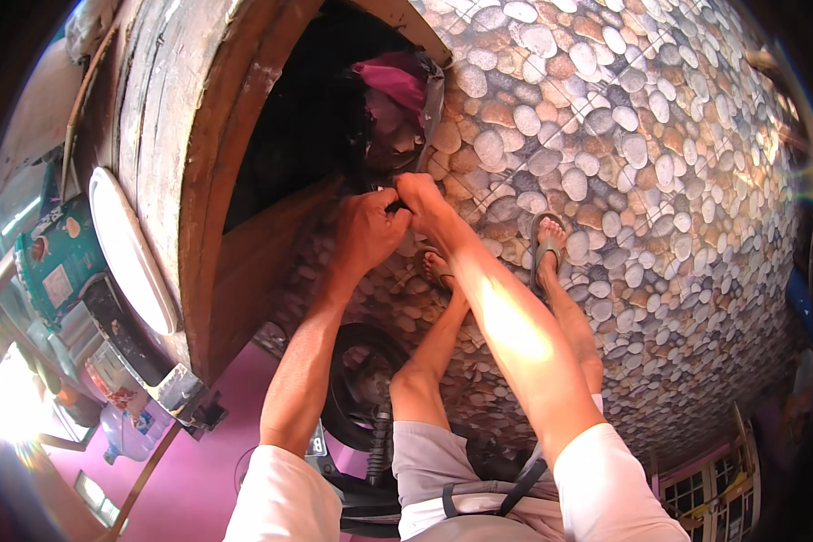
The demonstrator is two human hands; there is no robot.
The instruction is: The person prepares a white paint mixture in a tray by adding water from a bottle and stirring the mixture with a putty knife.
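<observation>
My left hand (369,226) and my right hand (421,200) meet just in front of a dark plastic bag (396,152) beside the wooden table. Both are closed with fingers curled, and a bit of black plastic shows between them. They appear to pinch the near edge of the bag, though the fingertips are partly hidden. Pink cloth (394,83) shows in the upper part of the bag. The bag's far left side is lost in the deep shadow under the table.
The worn wooden table (167,99) stands at my left, with a white oval lid or tray (131,248) on it. Farther left are a green container (59,257) and a clear plastic bottle (134,434). A motorcycle wheel (357,384) is behind my left arm. Pebble-patterned flooring (659,199) spreads right.
</observation>
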